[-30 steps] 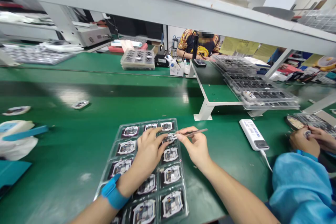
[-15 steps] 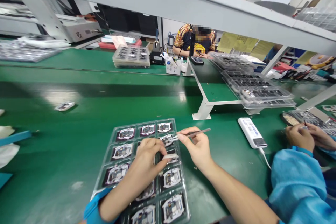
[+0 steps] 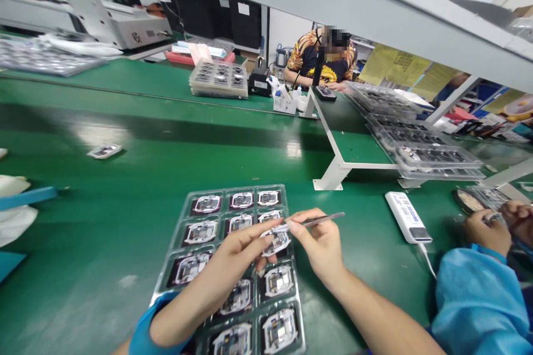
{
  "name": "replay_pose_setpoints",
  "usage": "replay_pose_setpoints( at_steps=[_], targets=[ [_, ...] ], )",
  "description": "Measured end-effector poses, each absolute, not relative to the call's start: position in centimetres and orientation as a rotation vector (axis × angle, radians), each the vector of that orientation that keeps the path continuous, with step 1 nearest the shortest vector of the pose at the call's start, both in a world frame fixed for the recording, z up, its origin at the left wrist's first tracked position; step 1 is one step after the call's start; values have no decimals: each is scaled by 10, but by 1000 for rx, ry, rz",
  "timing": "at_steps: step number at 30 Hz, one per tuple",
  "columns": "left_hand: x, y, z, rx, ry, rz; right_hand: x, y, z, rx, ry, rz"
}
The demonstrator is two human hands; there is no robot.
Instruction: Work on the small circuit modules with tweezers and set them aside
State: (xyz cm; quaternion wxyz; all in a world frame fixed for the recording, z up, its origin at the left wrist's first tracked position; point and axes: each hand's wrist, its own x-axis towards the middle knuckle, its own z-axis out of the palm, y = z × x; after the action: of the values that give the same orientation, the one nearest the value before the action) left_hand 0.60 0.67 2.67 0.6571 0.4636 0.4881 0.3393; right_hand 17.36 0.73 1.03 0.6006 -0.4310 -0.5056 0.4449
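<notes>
The left hand (image 3: pixel 233 249) grips a small white-framed electronic module (image 3: pixel 277 243) above a clear plastic blister tray (image 3: pixel 233 187), steadying it within reach of slim steel tweezers (image 3: pixel 320 221) pinched in the right hand (image 3: pixel 320 238).

On a green-topped table (image 3: pixel 95 233), a clear plastic blister tray (image 3: pixel 225 188) is laid, its pockets filled with rows of electronic modules (image 3: pixel 200 232). A white power bank (image 3: pixel 407 217) with a cable (image 3: pixel 428 259) attached is placed to the tray's right, and a single loose module (image 3: pixel 104 151) is left well apart on the left. Farther along, a stack of trays (image 3: pixel 219 79) is set down.
</notes>
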Motion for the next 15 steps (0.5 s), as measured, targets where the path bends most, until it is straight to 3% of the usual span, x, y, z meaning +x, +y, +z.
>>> replay_pose_setpoints(
  at_steps=[9,15],
  targets=[
    [9,8,26,917,1090,807,173,8,8,-892,-1233,1087],
    [8,9,31,895,1136,818,178,6,17,-735,-1581,671]
  ],
)
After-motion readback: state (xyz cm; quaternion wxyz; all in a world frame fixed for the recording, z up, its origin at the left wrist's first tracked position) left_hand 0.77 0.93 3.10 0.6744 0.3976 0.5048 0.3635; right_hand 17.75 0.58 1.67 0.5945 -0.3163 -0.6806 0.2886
